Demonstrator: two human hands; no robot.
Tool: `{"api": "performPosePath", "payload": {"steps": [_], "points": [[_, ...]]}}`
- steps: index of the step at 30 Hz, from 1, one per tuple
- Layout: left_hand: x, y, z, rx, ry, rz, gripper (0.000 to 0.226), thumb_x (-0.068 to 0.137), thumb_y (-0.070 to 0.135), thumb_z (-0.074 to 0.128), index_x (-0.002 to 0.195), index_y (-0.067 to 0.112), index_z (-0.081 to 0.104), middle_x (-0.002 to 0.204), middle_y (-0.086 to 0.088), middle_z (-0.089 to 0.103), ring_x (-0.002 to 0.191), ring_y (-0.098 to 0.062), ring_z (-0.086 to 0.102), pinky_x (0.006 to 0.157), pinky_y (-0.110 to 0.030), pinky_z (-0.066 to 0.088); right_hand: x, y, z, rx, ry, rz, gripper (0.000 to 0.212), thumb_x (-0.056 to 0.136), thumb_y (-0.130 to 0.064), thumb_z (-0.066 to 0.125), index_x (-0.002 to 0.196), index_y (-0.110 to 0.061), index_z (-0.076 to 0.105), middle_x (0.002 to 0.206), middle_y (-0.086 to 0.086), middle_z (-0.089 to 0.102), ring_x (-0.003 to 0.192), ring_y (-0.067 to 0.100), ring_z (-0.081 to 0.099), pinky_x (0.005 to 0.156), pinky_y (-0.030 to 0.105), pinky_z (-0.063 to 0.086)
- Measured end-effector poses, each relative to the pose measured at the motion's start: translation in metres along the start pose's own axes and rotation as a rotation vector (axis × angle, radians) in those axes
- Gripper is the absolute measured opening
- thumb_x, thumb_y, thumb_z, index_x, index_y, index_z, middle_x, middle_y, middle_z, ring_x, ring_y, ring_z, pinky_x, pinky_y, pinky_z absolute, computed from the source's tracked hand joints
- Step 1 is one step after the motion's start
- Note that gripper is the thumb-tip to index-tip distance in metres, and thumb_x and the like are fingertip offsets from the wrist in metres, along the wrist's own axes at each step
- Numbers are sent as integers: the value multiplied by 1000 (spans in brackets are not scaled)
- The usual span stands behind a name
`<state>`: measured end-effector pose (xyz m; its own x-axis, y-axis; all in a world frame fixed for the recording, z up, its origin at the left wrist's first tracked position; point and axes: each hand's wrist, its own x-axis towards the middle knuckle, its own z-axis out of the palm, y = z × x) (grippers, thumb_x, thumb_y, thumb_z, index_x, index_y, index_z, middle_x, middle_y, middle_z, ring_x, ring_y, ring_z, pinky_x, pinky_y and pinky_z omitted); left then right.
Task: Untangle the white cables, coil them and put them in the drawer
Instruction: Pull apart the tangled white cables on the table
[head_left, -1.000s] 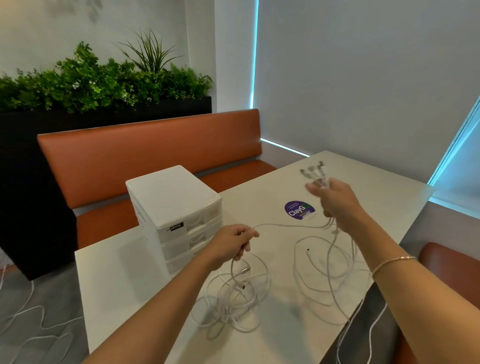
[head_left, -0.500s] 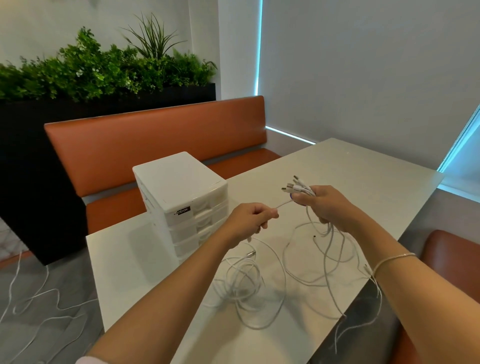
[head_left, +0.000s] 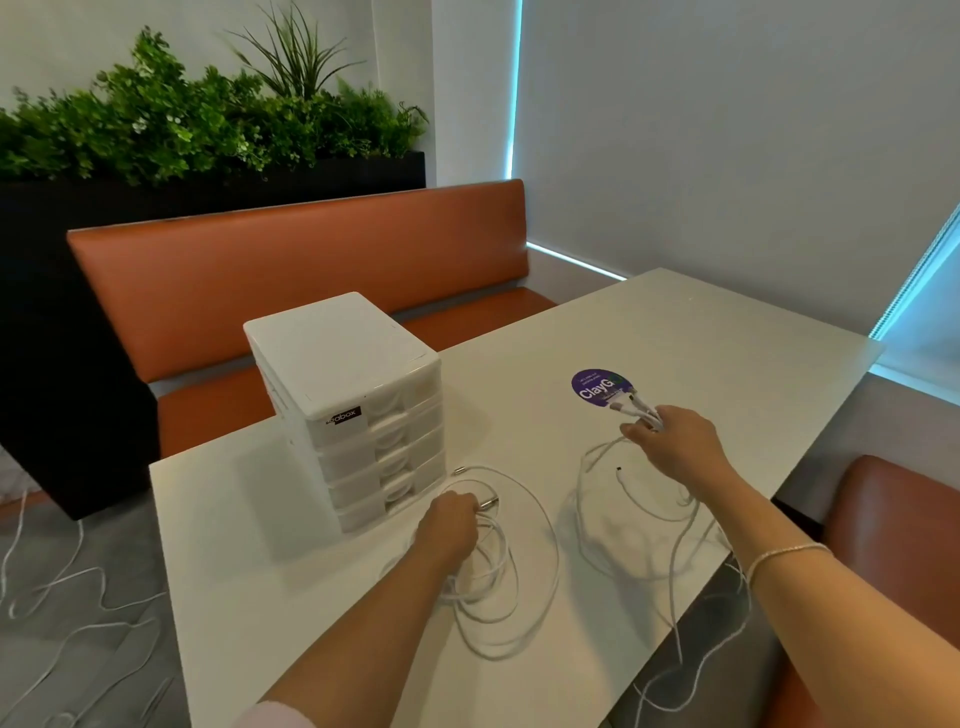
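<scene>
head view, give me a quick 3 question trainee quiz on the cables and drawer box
1. True or false: every drawer of the drawer box is shut.
2. The plug ends that the right hand holds lie partly over which thing? A) a purple sticker B) a book C) a cup
3. Fill in: the left hand holds a cable from the left pile, which lies in front of the ____.

Key
1. True: all the drawer fronts sit flush.
2. A: the plug ends overlap the purple sticker on the table.
3. Drawer box.
</scene>
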<state>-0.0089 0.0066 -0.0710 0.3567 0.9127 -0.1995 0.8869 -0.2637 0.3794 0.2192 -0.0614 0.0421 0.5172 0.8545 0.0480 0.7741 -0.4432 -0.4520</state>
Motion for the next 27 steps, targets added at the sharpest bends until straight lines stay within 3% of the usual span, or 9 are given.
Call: {"api": "performPosePath", "payload": {"steps": [4,6,9,11,13,16,18,23,27], "points": [[-1,0,5,-59,29,-106,32,89,3,45,117,12,56,119,-11,60,110,-26,56,84,-30,44,-2,17,10,25,-32,49,26,91,-30,56,89,-4,60,80,7,54,75,23,47,60,30,28],[-1,0,1,-100,-3,-140,10,87,8,53,89,13,61,105,-10,64,101,-24,59,79,-27,45,-3,21,12,48,-46,71,28,91,-29,55,91,-1,61,78,8,54,74,24,47,63,29,30],[0,6,-13,-228,-64,-186,36,85,23,65,55,16,47,66,-7,55,67,-17,55,56,-19,37,-5,17,12,287,-78,128,29,92,-30,53,86,-2,58,70,9,51,61,22,44,58,30,35],[1,17,-28,-401,-62,-229,31,86,33,64,74,4,64,74,-15,60,74,-24,61,61,-21,40,-6,9,8,489,-112,185,25,93,-28,52,83,-5,55,64,6,45,53,18,37,50,27,32],[-1,29,-44,-663,-50,-272,33,89,33,60,96,1,63,79,-13,59,71,-23,57,67,-25,42,-10,0,4,667,-166,211,18,93,-23,51,81,-9,53,63,4,39,49,15,31,45,24,26],[-10,55,-64,-1166,-64,-200,12,91,18,59,89,7,59,69,-3,53,55,-11,42,51,-19,43,-18,-16,0,868,-227,210,16,94,-15,45,81,-11,52,56,1,33,36,8,25,36,19,19],[-22,74,-75,-1379,-139,-139,8,91,13,59,84,10,58,72,-3,56,55,-9,44,50,-18,49,-24,-28,3,924,-256,175,22,98,-17,40,80,-11,51,47,-4,32,31,5,23,35,18,18],[-40,96,-82,-1444,-185,-9,9,88,11,63,95,6,62,74,-7,62,60,-11,59,60,-20,57,-34,-49,14,841,-266,16,29,101,-26,38,75,-17,48,59,0,40,47,10,31,44,22,25],[-41,94,-84,-1332,-148,46,17,86,12,65,99,0,62,73,-8,66,55,-10,65,57,-20,57,-36,-48,18,661,-197,-102,32,100,-34,38,73,-23,51,70,-3,52,66,12,46,62,26,36]]}}
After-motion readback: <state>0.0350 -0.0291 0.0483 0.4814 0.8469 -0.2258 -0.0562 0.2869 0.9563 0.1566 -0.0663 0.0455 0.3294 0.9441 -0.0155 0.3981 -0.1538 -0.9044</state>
